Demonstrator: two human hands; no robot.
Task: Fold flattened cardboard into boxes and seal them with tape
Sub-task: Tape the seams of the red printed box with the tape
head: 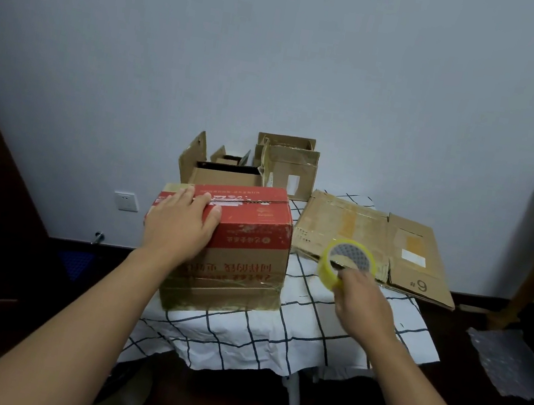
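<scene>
Looking at where everything sits, the key thing is that your tape (348, 263) is off to the right of the box (237, 232), so whatever strip comes next has to travel leftward to reach it. Your right hand (363, 305) is pinching the yellowish roll by its lower rim, holding it up just above the checked cloth (273, 335), with the flat cardboard (380, 243) lying behind it. Your left hand (178, 227) is spread flat over the top left corner of the box, fingers straight and draped across the top edge, thumb down the front face, so it's pressing rather than gripping. The box stands on the left half of the table, red printing upside down toward you, and its long axis runs left to right across your view. The top seam follows that same line, and there's already shiny tape along the bottom front edge. My guess is the top seam is what still wants doing, though I can't tell how much tape is on it already. The right hand is clearly the one to bring the roll over, while the left is already planted to keep the box from sliding. Two more boxes (264, 167) sit against the wall behind, well clear of all this.
</scene>
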